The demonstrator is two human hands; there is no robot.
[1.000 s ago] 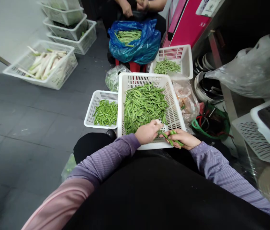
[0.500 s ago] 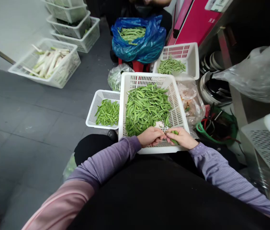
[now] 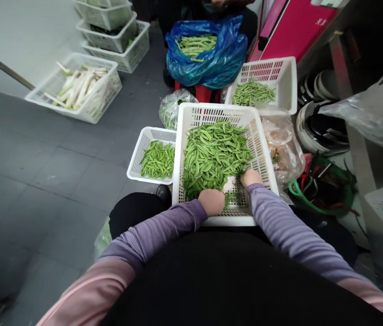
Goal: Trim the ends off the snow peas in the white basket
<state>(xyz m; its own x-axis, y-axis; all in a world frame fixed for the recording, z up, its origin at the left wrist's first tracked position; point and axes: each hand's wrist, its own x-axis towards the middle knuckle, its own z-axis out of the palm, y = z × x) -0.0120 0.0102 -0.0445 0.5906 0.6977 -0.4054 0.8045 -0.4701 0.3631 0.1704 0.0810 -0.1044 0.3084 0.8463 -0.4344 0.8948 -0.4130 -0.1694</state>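
Observation:
A large white plastic basket in front of me holds a heap of green snow peas. Inside its near part, my left hand is low beside the heap, with small green bits just to its right. Further in, my right hand reaches down at the right edge of the pile, close to the basket's right wall. The fingers of both hands point away and are hidden, so what they hold does not show. More snow peas lie in a smaller white basket on the left.
Beyond the big basket are a blue plastic bag of green beans and a white basket with more beans. A green basket with tools stands right. White-stalked vegetables fill a basket far left. A co-worker sits behind the blue bag.
My hands were together at the near rim, with a snow pea in the right. They have parted: the right has reached forward into the basket, and the left has dropped lower. The view has shifted slightly.

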